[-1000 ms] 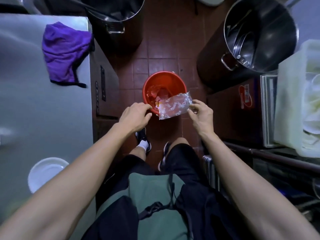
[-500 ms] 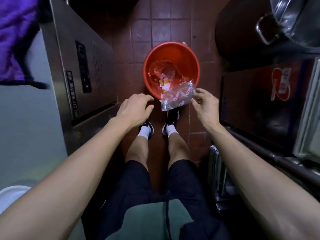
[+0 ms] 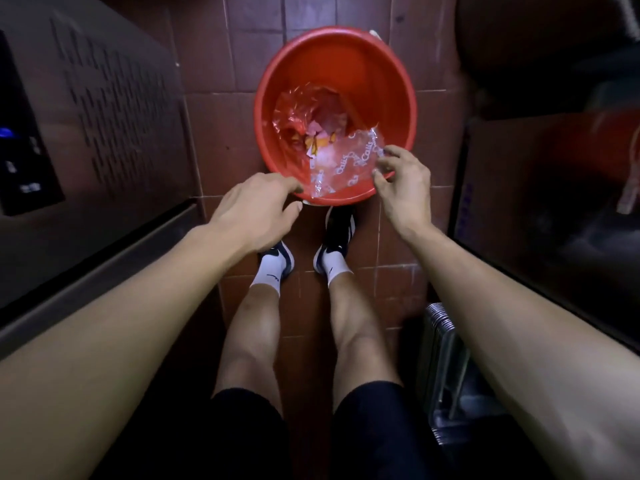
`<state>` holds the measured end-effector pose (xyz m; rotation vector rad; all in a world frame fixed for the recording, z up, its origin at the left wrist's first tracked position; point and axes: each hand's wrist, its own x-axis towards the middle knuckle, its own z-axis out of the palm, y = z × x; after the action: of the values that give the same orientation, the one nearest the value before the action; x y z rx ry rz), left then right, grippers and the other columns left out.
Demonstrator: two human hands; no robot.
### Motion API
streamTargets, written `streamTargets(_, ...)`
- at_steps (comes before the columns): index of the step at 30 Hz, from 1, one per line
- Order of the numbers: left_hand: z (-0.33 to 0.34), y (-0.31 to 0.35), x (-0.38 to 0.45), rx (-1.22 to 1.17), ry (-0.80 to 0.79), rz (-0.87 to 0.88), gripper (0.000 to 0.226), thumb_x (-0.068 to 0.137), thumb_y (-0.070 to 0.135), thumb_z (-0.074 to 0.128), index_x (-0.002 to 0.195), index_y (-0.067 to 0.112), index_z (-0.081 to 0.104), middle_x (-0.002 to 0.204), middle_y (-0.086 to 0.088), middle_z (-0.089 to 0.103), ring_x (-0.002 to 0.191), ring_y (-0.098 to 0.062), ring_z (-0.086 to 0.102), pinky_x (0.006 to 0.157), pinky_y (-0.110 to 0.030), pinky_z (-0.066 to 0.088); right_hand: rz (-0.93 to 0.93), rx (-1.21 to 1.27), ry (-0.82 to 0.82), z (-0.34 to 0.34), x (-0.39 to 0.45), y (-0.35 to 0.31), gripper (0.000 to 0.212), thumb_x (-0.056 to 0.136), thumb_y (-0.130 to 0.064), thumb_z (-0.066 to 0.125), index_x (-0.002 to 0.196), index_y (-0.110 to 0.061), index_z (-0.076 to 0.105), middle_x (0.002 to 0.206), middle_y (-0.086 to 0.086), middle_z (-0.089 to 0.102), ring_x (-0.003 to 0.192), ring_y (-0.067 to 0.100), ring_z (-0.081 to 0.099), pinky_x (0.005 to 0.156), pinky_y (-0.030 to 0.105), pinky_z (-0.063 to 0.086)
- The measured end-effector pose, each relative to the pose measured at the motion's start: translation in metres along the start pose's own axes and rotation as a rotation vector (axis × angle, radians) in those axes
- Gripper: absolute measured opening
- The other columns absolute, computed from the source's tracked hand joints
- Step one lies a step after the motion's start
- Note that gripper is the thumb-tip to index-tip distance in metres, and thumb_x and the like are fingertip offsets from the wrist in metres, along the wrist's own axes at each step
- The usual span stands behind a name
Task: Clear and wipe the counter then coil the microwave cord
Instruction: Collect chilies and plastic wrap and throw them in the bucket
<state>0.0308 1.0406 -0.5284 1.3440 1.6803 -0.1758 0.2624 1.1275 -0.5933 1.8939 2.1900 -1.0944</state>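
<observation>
Clear plastic wrapper hangs over the red bucket, pinched by right hand; left hand relaxed.

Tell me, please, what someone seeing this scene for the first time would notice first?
The bright red bucket on the tiled floor, in the upper middle, already holding crumpled wrappers. Over its near rim hangs a clear printed plastic wrapper, with the left hand and the right hand on either side of it. Below the bucket stand the person's feet in white socks.
</observation>
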Motion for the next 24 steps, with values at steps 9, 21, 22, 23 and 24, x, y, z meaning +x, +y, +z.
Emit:
streamTargets(9, 0.04, -0.035, 0.087, 0.062, -0.048, 0.009, 0.037, 0.099, 0.034, 0.049, 0.134, 0.024, 0.056, 0.134, -0.002, 0.059, 0.127, -0.028, 0.05, 0.1, -0.046, 0.045, 0.046, -0.04, -0.034, 0.075, 0.066, 0.033, 0.027, 0.092, -0.009, 0.063, 0.117, -0.002, 0.071, 0.139, 0.01, 0.058, 0.126, 0.025, 0.056, 0.112, 0.036, 0.042)
streamTargets(21, 0.072, -0.059, 0.155, 0.081, -0.036, 0.025, 0.037, 0.099, 0.036, 0.049, 0.134, 0.026, 0.054, 0.134, -0.003, 0.058, 0.126, -0.03, 0.05, 0.103, -0.05, 0.044, 0.004, -0.087, -0.12, 0.136, 0.118, 0.04, 0.027, 0.091, -0.009, 0.061, 0.117, -0.009, 0.068, 0.128, 0.005, 0.061, 0.107, 0.024, 0.063, 0.098, 0.035, 0.048)
streamTargets(22, 0.072, -0.059, 0.155, 0.082, -0.032, 0.027, 0.037, 0.099, 0.035, 0.049, 0.134, 0.026, 0.054, 0.133, -0.003, 0.059, 0.126, -0.03, 0.05, 0.103, -0.05, 0.044, 0.007, -0.098, -0.13, 0.136, 0.118, 0.039, 0.027, 0.091, -0.01, 0.06, 0.117, -0.01, 0.068, 0.126, 0.005, 0.063, 0.108, 0.025, 0.063, 0.097, 0.036, 0.048)
streamTargets(23, 0.072, -0.059, 0.154, 0.08, -0.029, 0.027, 0.038, 0.098, 0.035, 0.049, 0.134, 0.027, 0.054, 0.133, -0.003, 0.059, 0.125, -0.03, 0.051, 0.103, -0.05, 0.044, 0.009, -0.106, -0.145, 0.134, 0.117, 0.038, 0.027, 0.092, -0.011, 0.059, 0.117, -0.011, 0.068, 0.124, 0.006, 0.064, 0.11, 0.026, 0.062, 0.097, 0.036, 0.047)
streamTargets(24, 0.071, -0.057, 0.152, 0.076, -0.029, 0.024, 0.038, 0.098, 0.035, 0.049, 0.135, 0.027, 0.054, 0.132, -0.003, 0.059, 0.125, -0.03, 0.051, 0.103, -0.05, 0.044, 0.009, -0.113, -0.164, 0.131, 0.114, 0.036, 0.027, 0.092, -0.012, 0.058, 0.117, -0.011, 0.068, 0.124, 0.007, 0.065, 0.112, 0.027, 0.061, 0.097, 0.037, 0.047)
